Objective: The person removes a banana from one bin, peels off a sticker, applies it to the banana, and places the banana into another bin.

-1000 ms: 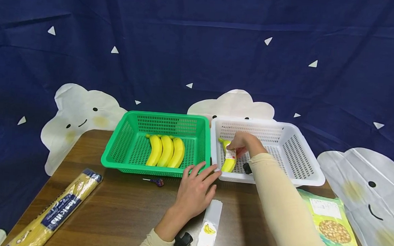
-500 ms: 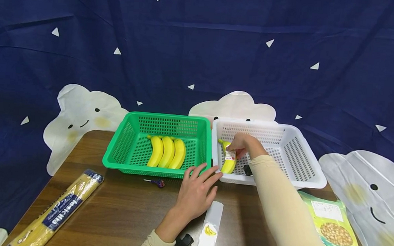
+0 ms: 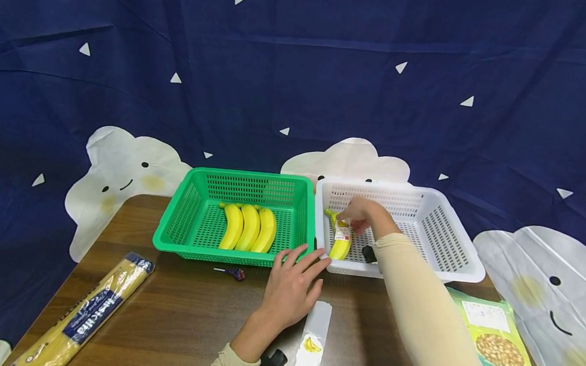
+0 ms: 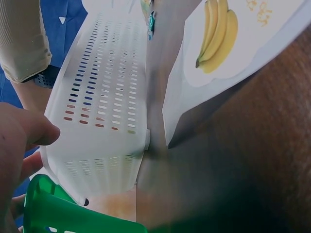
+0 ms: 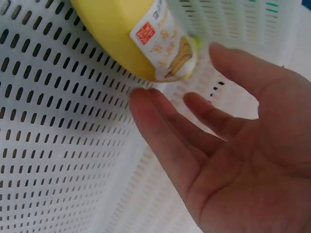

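Note:
A yellow banana (image 3: 340,249) lies against the left side of the white basket (image 3: 443,234), with a white banana-print sticker (image 5: 160,41) around its middle. My right hand (image 3: 364,214) is beside the banana; in the right wrist view its fingers and thumb are spread, and a gap shows between them and the banana. Three bananas (image 3: 247,228) sit side by side in the green basket (image 3: 182,215). My left hand (image 3: 290,289) rests its extended fingers on the front rims where both baskets meet. Below it lies a strip of banana stickers (image 3: 312,341).
A lollipop (image 3: 232,273) lies in front of the green basket. At the left is a long packet of spaghetti (image 3: 88,316), and at the right a green-yellow bag (image 3: 499,347). A dark blue cloth (image 3: 299,82) hangs behind the table.
My right fingers have eased off the banana, and more of its sticker shows now. My left hand has stayed at the rims. The head view has shifted slightly.

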